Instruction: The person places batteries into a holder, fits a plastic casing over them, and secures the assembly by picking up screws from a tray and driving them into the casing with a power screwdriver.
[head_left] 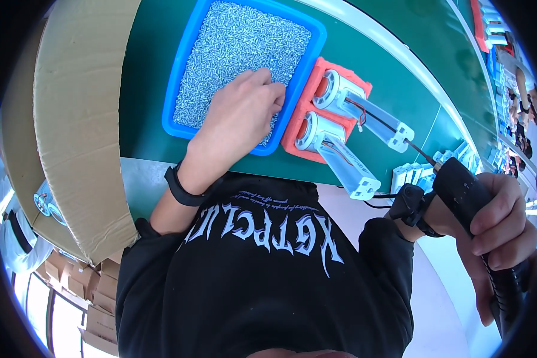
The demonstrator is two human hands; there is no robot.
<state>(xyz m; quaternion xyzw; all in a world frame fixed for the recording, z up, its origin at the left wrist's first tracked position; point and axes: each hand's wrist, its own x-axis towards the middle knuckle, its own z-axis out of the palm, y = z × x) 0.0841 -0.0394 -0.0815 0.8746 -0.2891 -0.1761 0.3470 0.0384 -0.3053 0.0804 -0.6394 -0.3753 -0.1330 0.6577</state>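
Note:
My left hand point(245, 106) is down in a blue tray point(172, 113) of small silvery screws point(238, 42). Its fingers are curled together, and their tips are hidden, so what they pinch does not show. My right hand point(502, 224) is wrapped round a black electric screwdriver point(462, 194). The screwdriver's long bit points at the end of a pale handle-shaped housing point(373, 122), its tip at or very near that end. A second such housing point(343, 161) lies nearer me. Both have round heads resting in an orange-red foam holder point(290, 137), and thin wires show along their open handles.
A large cardboard box point(83, 119) stands at the left of the green table point(143, 77). More pale parts point(409, 173) lie near my right wrist. A black cable point(379, 206) runs by that wrist. Other people and workbenches are far right.

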